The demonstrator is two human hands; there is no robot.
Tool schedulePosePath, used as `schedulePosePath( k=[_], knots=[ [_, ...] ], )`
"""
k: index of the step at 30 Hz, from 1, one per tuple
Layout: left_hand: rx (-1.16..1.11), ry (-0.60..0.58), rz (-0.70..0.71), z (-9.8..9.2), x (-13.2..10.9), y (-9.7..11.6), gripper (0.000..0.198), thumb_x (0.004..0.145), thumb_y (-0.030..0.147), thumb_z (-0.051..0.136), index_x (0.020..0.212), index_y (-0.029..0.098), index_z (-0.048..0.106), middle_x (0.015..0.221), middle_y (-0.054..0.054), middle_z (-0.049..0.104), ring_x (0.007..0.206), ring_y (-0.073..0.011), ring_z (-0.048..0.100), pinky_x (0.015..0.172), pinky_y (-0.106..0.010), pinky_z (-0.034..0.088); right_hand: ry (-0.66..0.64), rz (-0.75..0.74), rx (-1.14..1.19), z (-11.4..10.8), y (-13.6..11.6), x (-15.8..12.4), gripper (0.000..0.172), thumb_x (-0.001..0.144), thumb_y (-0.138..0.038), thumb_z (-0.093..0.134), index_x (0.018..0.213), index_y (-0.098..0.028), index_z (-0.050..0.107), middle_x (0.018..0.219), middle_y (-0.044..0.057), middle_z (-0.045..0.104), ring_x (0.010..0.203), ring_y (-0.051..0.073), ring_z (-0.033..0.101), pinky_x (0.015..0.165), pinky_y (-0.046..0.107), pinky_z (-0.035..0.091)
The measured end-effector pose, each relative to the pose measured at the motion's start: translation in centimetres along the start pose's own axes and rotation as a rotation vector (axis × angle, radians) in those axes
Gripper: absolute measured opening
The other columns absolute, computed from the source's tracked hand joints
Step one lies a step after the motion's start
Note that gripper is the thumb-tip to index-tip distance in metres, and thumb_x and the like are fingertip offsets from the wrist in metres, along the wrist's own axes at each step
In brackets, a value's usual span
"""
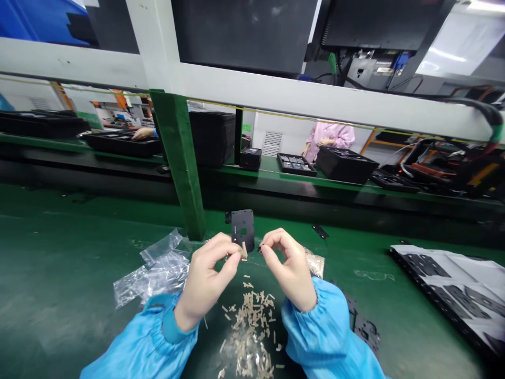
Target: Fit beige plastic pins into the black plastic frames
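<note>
My left hand [215, 268] is closed, its thumb and fingers pinching a thin black plate [247, 223] near its lower left corner. The plate has rounded corners and a small cutout. By those fingertips a tan strip [244, 248] stands against the plate's lower edge. My right hand [287, 260] pinches a tiny dark piece [259, 248] just right of the plate, too small to name. Below and between both hands, many small tan strips [252, 316] lie scattered in a heap on the green table [79, 263].
Crumpled clear plastic bags [165, 271] lie left. Black parts [365, 329] sit beside my right sleeve, and a lined tray [453, 295] of black plates is farther right. A green post [179, 163] rises ahead. Beyond the ledge are black trays [295, 164] and a person in pink [333, 134].
</note>
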State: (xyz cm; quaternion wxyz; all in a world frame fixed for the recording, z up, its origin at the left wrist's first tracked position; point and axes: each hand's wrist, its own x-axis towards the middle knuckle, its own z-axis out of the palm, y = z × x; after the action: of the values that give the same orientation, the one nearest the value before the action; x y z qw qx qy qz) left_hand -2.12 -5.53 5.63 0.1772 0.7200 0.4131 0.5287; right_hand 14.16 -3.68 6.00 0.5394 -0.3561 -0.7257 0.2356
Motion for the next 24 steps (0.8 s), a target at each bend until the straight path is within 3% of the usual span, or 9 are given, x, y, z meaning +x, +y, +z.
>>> schedulePosePath(
  k=[4,8,19,24],
  knots=[
    [0.089,0.079,0.151,0.34,-0.27,0.43,0.018,0.079,0.007,0.048,0.071,0.015,0.061,0.071,-0.001,0.058,0.068,-0.0109,0.055,0.061,-0.021,0.043,0.008,0.11,0.097,0.39,-0.05,-0.13,0.011,0.078,-0.014,0.049,0.068,-0.019,0.048,0.072,0.001,0.057,0.066,0.013,0.055,0.061,0.026,0.047],
    [0.131,0.11,0.227,0.75,-0.5,0.34,0.017,0.078,0.004,0.049,0.072,0.014,0.061,0.069,-0.002,0.057,0.065,-0.011,0.054,0.058,-0.021,0.044,0.063,0.081,0.059,0.83,-0.44,-0.39,0.012,0.075,-0.012,0.049,0.066,-0.019,0.047,0.072,0.001,0.059,0.066,0.013,0.057,0.061,0.026,0.048],
    [0.173,0.108,0.307,0.88,-0.93,0.64,0.017,0.076,0.003,0.051,0.074,0.015,0.062,0.067,-0.002,0.057,0.064,-0.0111,0.054,0.058,-0.023,0.045,0.114,-0.055,-0.087,1.08,-0.39,-0.77,0.015,0.075,-0.007,0.049,0.068,-0.02,0.045,0.071,0.0,0.057,0.066,0.012,0.056,0.061,0.024,0.045],
    [0.183,0.115,0.326,0.72,-0.88,0.62,0.018,0.076,0.004,0.051,0.074,0.016,0.063,0.068,-0.002,0.059,0.067,-0.0121,0.057,0.061,-0.023,0.047,0.052,-0.027,-0.013,0.75,-0.68,-0.65,0.013,0.076,-0.009,0.049,0.068,-0.019,0.047,0.071,0.0,0.056,0.067,0.012,0.054,0.062,0.024,0.044]
  ],
)
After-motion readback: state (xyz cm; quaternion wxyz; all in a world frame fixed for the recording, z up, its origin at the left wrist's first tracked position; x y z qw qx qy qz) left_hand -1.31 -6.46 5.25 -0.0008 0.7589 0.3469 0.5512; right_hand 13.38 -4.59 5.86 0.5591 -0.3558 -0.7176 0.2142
